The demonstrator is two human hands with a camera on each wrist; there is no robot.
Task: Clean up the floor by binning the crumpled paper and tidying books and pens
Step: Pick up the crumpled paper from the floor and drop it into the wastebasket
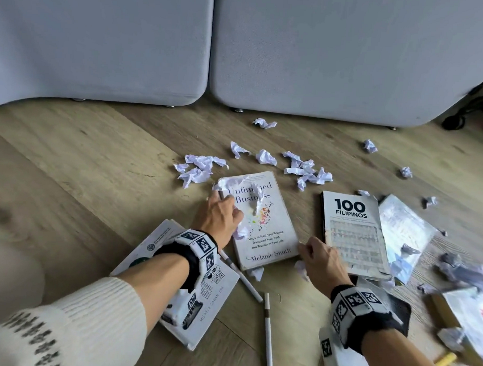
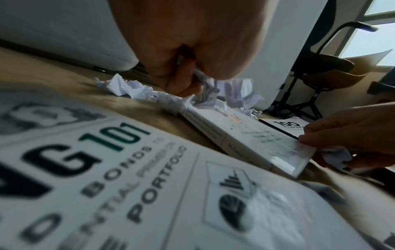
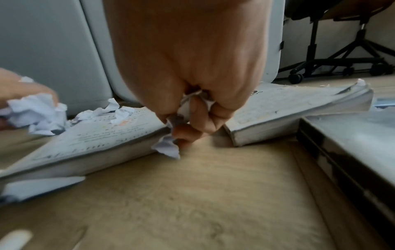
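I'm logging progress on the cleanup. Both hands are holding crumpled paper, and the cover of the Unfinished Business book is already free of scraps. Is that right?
Not quite. The left hand and right hand do hold crumpled paper, but the Unfinished Business book isn't free of scraps: the head view shows a crumpled paper scrap lying on its cover.

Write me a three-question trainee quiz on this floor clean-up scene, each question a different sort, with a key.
1. True or false: the left hand rests on the book titled "Unfinished Business" and holds crumpled paper.
2. Multiple choice: what does the right hand hold? A) a pen B) a wad of paper C) a book D) nothing
3. Fill in: the book right of "Unfinished Business" has the number ___ on its cover.

Key: 1 true; 2 B; 3 100
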